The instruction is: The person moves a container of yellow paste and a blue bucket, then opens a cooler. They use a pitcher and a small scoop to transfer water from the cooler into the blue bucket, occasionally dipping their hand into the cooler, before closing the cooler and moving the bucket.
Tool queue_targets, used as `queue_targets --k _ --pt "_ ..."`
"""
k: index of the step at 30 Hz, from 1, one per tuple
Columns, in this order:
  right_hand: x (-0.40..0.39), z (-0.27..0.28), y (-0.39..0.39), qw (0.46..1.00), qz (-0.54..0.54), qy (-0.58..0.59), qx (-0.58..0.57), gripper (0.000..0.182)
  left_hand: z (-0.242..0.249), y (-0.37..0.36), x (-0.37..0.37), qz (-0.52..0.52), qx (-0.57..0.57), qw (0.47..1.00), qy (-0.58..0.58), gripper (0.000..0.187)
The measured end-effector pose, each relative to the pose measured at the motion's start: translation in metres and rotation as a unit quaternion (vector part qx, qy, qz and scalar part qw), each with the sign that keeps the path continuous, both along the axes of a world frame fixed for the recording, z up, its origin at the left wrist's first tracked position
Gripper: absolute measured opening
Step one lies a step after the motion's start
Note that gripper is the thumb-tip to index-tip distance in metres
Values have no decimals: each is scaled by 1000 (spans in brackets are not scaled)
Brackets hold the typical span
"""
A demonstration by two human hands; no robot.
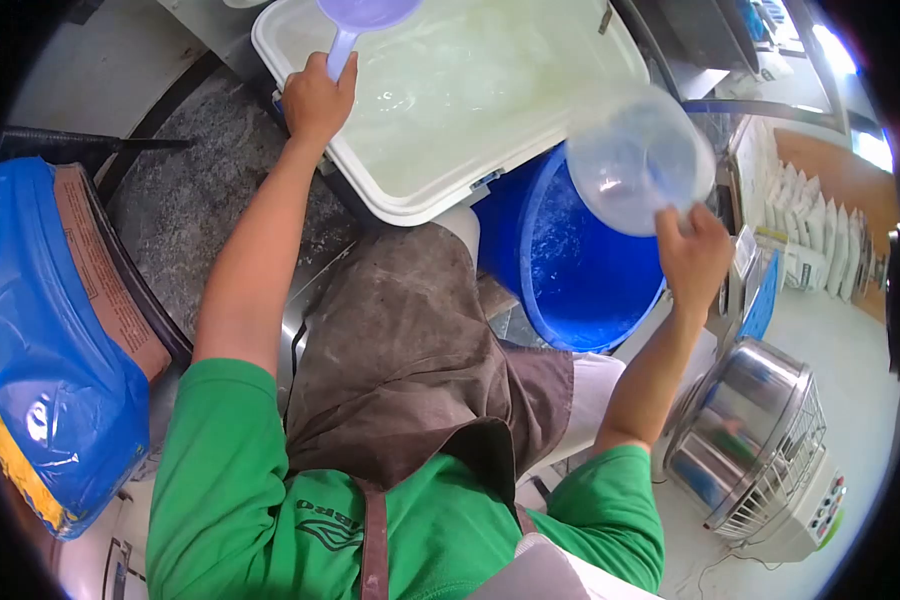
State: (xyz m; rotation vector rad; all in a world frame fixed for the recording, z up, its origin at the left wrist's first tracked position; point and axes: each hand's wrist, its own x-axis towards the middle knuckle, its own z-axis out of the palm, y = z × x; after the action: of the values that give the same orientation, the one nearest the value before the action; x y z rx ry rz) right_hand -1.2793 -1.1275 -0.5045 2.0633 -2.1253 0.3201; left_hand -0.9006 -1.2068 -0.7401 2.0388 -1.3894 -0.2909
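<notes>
My left hand [317,105] is closed round the handle of a lilac plastic scoop [368,12], whose bowl sits over the far left part of a white tub [407,212]. Pale, cloudy liquid [460,90] fills much of the tub. On the other side, my right hand [694,258] pinches the rim of a translucent plastic bowl [625,165], which is slightly blurred. The bowl is tilted and overlaps the tub's right corner and the mouth of a tall blue bucket [592,300]. Wet specks cling to the bucket's inner wall; how full it is cannot be made out.
At the left lies a shiny blue plastic bag [60,350] beside a brown paper sack [110,270]. A steel mixer bowl with a wire guard [740,435] stands at the lower right. White packets [820,230] line a shelf at the far right.
</notes>
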Motion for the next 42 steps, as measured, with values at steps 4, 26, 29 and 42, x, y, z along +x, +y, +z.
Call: queue_targets --k 4,26,29,42 --pt "54 -56 -76 956 286 61 -39 19 -5 -2 1 -8 -52 998 19 43" --pt "224 -252 -99 851 332 95 396 18 -10 -4 1 3 -19 1000 -15 43" --pt "227 -272 -99 859 362 63 355 26 -12 -4 3 0 0 999 -37 47" --pt "222 -312 -113 833 255 124 475 21 -16 -5 3 -8 -5 999 -34 47"
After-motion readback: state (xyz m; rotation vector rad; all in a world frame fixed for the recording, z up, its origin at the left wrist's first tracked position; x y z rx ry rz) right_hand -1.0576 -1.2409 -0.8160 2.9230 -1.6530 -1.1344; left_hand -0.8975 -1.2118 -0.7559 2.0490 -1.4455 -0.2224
